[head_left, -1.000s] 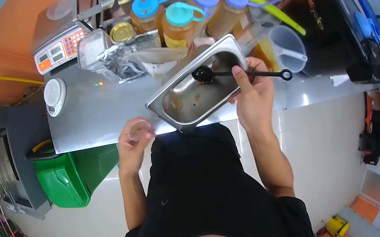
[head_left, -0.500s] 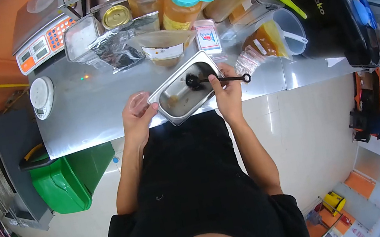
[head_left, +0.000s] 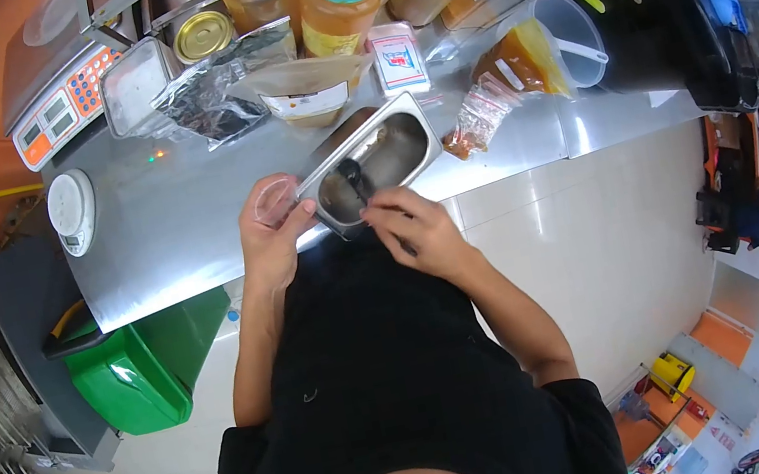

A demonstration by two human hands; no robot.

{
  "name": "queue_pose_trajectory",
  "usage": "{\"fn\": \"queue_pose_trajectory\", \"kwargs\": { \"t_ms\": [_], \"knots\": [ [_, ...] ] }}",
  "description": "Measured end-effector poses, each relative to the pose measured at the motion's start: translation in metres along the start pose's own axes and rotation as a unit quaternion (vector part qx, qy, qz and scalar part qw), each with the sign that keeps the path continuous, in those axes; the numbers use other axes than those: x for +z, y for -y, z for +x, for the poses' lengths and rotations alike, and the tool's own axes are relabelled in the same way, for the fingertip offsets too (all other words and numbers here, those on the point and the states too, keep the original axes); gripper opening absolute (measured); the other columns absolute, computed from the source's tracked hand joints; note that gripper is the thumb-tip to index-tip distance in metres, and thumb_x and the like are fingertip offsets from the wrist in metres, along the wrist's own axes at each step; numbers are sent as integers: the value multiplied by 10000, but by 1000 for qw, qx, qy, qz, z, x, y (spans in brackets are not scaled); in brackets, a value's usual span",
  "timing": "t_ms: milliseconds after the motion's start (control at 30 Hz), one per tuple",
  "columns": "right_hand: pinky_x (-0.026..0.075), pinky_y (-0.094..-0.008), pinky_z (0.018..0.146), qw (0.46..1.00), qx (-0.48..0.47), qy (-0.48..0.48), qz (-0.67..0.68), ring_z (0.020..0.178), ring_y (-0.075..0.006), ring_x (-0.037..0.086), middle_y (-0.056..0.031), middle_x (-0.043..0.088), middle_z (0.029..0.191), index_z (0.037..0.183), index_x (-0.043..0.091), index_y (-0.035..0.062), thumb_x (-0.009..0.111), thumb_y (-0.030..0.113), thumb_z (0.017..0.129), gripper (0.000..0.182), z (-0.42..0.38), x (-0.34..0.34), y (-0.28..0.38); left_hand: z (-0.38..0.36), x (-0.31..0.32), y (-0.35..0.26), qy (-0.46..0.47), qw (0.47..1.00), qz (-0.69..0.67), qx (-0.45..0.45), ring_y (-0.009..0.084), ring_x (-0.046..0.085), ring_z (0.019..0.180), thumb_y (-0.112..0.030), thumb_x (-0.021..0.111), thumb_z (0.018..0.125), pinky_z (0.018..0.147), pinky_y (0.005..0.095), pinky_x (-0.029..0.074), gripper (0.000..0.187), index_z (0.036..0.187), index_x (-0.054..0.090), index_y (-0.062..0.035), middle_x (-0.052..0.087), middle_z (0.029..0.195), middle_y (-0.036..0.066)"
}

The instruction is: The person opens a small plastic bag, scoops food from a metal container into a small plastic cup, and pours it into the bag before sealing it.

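Observation:
A small steel food pan (head_left: pixel 401 138) is tipped at the table's front edge, with brownish residue on its inside. My left hand (head_left: pixel 270 248) is closed on the pan's left end, thumb at the rim. The same hand also keeps a small clear plastic cup (head_left: pixel 274 201) against its fingers. My right hand (head_left: pixel 421 232) is closed around the handle of a black measuring spoon (head_left: pixel 351 171). The spoon's bowl is down inside the pan, toward the left end, and part of its handle is hidden by my fingers.
Behind the pan stand a paper pouch (head_left: pixel 302 83), crumpled foil (head_left: pixel 217 93) and lidded jars (head_left: pixel 344 5). A small plastic bag (head_left: pixel 482 112) and a clear jug (head_left: pixel 576 40) are at the right. A small white scale (head_left: pixel 72 210) sits left, above a green bin (head_left: pixel 130 377).
My right hand has left the pan's right end and now grips the spoon's handle. The spoon's bowl has shifted left in the pan. My left hand still holds the pan and cup.

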State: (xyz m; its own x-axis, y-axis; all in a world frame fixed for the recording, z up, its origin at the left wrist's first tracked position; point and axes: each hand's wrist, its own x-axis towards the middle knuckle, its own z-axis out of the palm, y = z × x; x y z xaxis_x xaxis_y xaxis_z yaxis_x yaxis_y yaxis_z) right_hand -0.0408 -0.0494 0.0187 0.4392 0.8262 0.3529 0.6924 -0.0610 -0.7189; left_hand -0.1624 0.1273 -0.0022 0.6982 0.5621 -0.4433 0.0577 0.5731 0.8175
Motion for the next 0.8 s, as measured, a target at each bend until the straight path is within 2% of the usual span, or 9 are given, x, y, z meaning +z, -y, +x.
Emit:
{"fn": "queue_pose_trajectory", "kwargs": {
  "t_ms": [200, 300, 367, 400, 500, 533, 633, 733, 800],
  "knots": [
    [538, -313, 674, 996, 16, -45, 71, 771, -249, 654, -127, 629, 943, 955, 673, -2, 683, -81, 761, 210, -5, 14, 16, 3, 1, 3, 0, 1000, -15, -10, 137, 606, 939, 40, 709, 806, 749, 272, 572, 366, 1129, 559, -44, 577, 1124, 63],
    [532, -286, 665, 990, 41, -78, 110, 766, -210, 656, -111, 641, 942, 962, 677, 1, 675, -77, 782, 197, 0, 3, 25, 2, 5, -2, -7, 1000, -25, 0, 135, 614, 911, 53, 695, 813, 747, 279, 577, 362, 1133, 557, -43, 575, 1132, 66],
    [536, -270, 692, 978, 112, -81, 158, 800, -183, 658, -120, 640, 954, 977, 671, -19, 644, -68, 832, 156, 1, -9, 30, 3, 6, -5, -2, 1000, -30, -5, 137, 616, 900, 65, 686, 813, 756, 289, 582, 365, 1135, 556, -47, 575, 1137, 68],
    [536, -270, 692, 978, 111, -84, 157, 800, -183, 658, -120, 640, 954, 977, 671, -19, 644, -68, 832, 156, 0, -12, 27, 4, 6, -6, 1, 1000, -29, -4, 137, 616, 900, 65, 686, 813, 756, 289, 582, 365, 1135, 556, -47, 575, 1137, 68],
    [559, -309, 777, 924, 214, -116, 294, 848, -213, 663, -152, 622, 959, 987, 638, -73, 581, -39, 907, 104, 5, -21, 24, 4, 5, -6, 2, 1000, -29, -10, 142, 619, 901, 75, 681, 811, 768, 305, 588, 365, 1133, 554, -41, 574, 1129, 71],
    [559, -309, 777, 924, 213, -117, 294, 848, -213, 663, -152, 622, 959, 987, 638, -73, 581, -39, 907, 104, 6, -19, 23, 4, 6, -6, -2, 999, -33, -6, 143, 619, 898, 75, 684, 809, 769, 308, 589, 366, 1132, 553, -38, 572, 1125, 72],
    [587, -344, 793, 823, 281, -235, 435, 852, -224, 666, -146, 633, 986, 1003, 626, -68, 572, 9, 931, 119, 9, -13, 13, 5, 2, -3, -2, 999, -44, -1, 146, 616, 896, 74, 691, 803, 767, 310, 591, 370, 1130, 553, -30, 566, 1121, 77],
    [596, -353, 790, 796, 328, -278, 426, 854, -226, 667, -145, 638, 991, 1004, 626, -66, 573, 13, 931, 120, 11, -15, -1, 5, 0, -2, -1, 999, -45, -6, 147, 610, 899, 72, 699, 799, 760, 303, 589, 375, 1130, 553, -25, 560, 1123, 83],
    [603, -362, 796, 807, 322, -276, 412, 855, -219, 658, -135, 640, 984, 1002, 628, -60, 580, 2, 923, 111, 11, -13, -9, 6, -1, -1, -4, 999, -38, -12, 147, 606, 900, 70, 703, 797, 756, 297, 588, 378, 1131, 554, -25, 557, 1126, 86]
  ]
}}
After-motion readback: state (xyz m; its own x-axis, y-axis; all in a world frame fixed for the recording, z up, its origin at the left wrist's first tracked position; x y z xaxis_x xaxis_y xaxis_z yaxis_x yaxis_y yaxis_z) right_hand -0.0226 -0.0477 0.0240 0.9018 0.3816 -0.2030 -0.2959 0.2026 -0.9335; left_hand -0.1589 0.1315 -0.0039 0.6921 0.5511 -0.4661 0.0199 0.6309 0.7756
